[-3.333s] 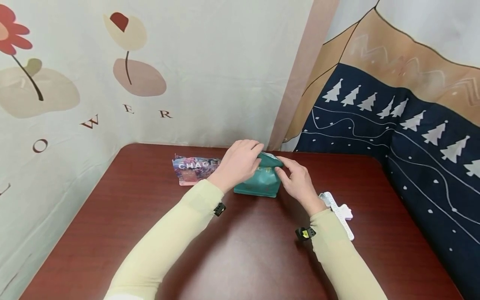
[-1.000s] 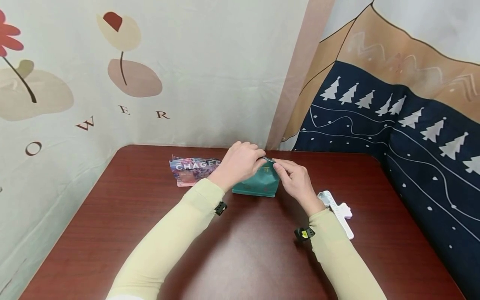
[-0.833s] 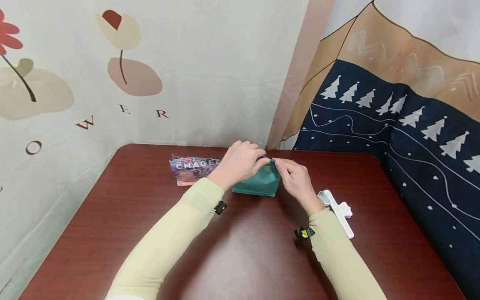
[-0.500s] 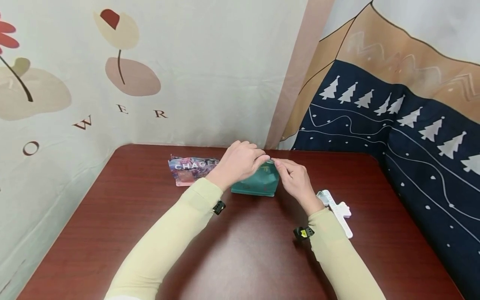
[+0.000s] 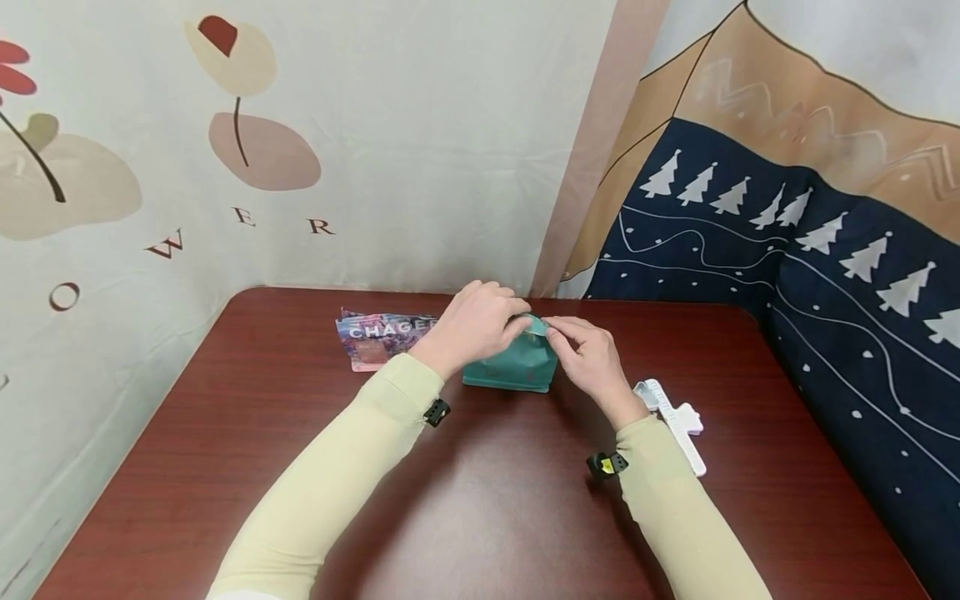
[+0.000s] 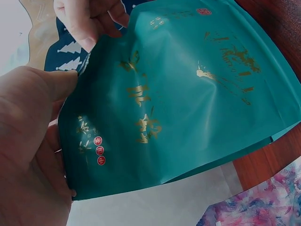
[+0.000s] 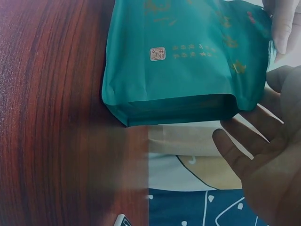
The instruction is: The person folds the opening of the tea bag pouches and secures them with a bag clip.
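A teal packaging bag point(image 5: 513, 367) with gold characters stands upright at the back middle of the table. My left hand point(image 5: 480, 325) holds the left part of its top edge, thumb on the near face and fingers behind. At the top right corner, my right hand point(image 5: 592, 358) pinches the rim between thumb and fingers. A narrow strip of the top tilts between both hands in the head view. In the left wrist view the bag point(image 6: 178, 94) fills most of the picture. The right wrist view shows the outer right fingers point(image 7: 233, 155) spread beside the bag's side.
A purple-pink CHAGEE bag point(image 5: 378, 333) stands left of the teal bag, partly hidden by my left hand. Right of my right wrist lies a white plastic clip point(image 5: 678, 425) on the brown table point(image 5: 495, 500). Printed curtains point(image 5: 420, 150) hang behind the table.
The bag's top first gaped, then was pressed to a thin edge between the hands. Now its top strip tilts and shows a lighter band. Both hands stay almost in place.
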Tool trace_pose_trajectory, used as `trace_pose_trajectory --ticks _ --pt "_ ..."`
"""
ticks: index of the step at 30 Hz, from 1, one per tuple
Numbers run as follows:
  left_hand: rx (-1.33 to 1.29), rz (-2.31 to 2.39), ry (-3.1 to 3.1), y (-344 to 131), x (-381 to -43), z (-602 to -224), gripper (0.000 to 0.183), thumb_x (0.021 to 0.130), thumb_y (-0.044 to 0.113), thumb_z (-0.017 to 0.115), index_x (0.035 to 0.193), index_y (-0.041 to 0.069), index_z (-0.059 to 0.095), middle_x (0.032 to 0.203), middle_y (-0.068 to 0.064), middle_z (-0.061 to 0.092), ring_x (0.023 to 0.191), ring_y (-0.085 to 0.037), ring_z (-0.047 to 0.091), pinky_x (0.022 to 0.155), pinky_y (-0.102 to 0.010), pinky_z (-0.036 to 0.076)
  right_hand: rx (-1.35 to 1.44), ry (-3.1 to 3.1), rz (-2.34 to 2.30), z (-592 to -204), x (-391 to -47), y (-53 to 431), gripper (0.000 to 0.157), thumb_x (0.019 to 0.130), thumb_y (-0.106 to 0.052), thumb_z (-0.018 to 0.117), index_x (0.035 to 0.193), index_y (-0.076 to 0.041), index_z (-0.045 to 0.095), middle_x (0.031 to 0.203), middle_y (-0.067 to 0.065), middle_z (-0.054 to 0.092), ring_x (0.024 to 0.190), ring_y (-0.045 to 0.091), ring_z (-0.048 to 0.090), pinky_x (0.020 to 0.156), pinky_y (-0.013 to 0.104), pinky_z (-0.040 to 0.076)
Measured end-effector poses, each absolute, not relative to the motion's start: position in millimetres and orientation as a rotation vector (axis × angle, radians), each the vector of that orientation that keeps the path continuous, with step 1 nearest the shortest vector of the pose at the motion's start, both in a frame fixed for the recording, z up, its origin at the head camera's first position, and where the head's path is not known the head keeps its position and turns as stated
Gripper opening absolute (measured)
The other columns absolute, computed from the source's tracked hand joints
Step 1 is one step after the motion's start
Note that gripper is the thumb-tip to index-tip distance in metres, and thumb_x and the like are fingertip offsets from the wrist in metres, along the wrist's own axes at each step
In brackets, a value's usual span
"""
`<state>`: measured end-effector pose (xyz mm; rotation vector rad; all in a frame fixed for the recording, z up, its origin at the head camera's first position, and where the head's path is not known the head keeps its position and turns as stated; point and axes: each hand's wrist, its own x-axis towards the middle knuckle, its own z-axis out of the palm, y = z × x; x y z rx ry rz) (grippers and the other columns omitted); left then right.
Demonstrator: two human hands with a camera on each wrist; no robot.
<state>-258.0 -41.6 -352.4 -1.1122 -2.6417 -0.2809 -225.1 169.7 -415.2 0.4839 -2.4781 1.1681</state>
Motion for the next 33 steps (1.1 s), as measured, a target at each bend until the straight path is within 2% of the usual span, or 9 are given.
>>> trace_pose_trajectory --ticks 5,11,23,33 --pt "-1.122 -0.256 -2.624 -42.1 -257.7 -353.1 0.025 0.104 0.031 0.064 0.116 0.017 0.079 0.106 -0.001 0.076 0.096 -0.023 0.067 0.079 -0.035 0.047 0.478 -2.483 1.143 -416.2 -225.8 168.8 0.025 0.099 -0.010 0.067 0.121 -0.001 0.075 0.123 0.019 0.072 0.118 0.033 0.068 0.100 0.050 0.052" --pt "-1.133 -0.201 -2.576 -42.7 -258.2 -353.2 0.016 0.101 0.029 0.068 0.106 0.019 0.080 0.096 0.001 0.075 0.088 -0.021 0.067 0.072 -0.034 0.044 0.487 -2.488 1.106 -414.8 -226.2 166.5 0.025 0.097 -0.005 0.069 0.121 0.000 0.075 0.124 0.018 0.072 0.119 0.034 0.067 0.100 0.051 0.052" --pt "-1.103 -0.173 -2.564 -39.1 -258.6 -352.9 0.012 0.100 0.024 0.070 0.103 0.021 0.081 0.092 0.002 0.075 0.087 -0.022 0.068 0.072 -0.035 0.044 0.503 -2.472 1.085 -414.5 -226.7 165.0 0.025 0.095 -0.001 0.070 0.119 0.002 0.075 0.122 0.021 0.072 0.118 0.036 0.067 0.100 0.051 0.052" --pt "-1.107 -0.252 -2.561 -38.6 -261.4 -357.5 0.012 0.099 0.023 0.070 0.095 0.021 0.081 0.086 0.003 0.075 0.080 -0.023 0.066 0.069 -0.036 0.041 0.486 -2.476 1.072 -414.7 -226.5 164.0 0.022 0.095 -0.004 0.071 0.117 0.000 0.076 0.118 0.017 0.074 0.115 0.034 0.068 0.099 0.050 0.053"
